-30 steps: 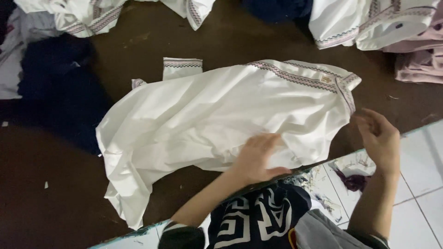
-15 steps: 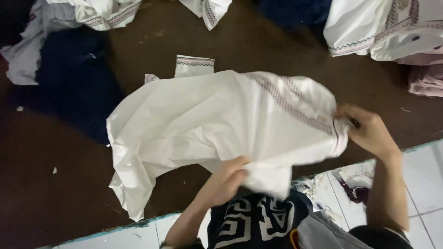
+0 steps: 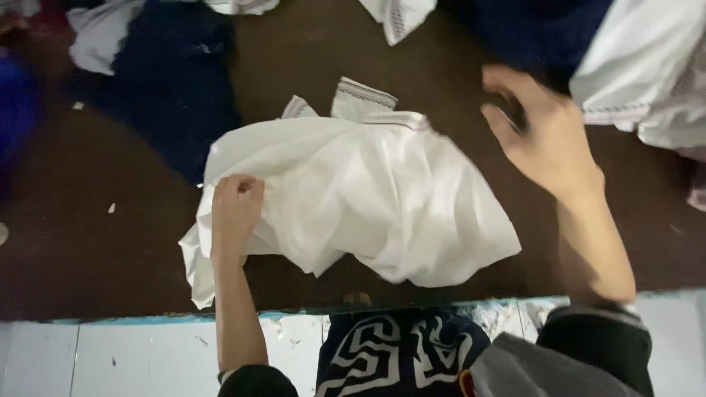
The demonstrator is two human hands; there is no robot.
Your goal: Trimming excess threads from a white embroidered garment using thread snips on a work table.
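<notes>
Folded over since a moment ago into a bunched heap on the brown table (image 3: 88, 265): white trimmed cotton garment (image 3: 368, 198), pinched in closed left hand (image 3: 235, 209); right hand (image 3: 548, 136) released, lifted open, empty.

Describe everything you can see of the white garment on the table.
The white garment looks like thin woven cloth, crumpled into a loose, folded heap on the dark brown table. A band with dark patterned trim shows along its far edge. The left hand grips its near left part; the right hand is raised apart from it.
</notes>
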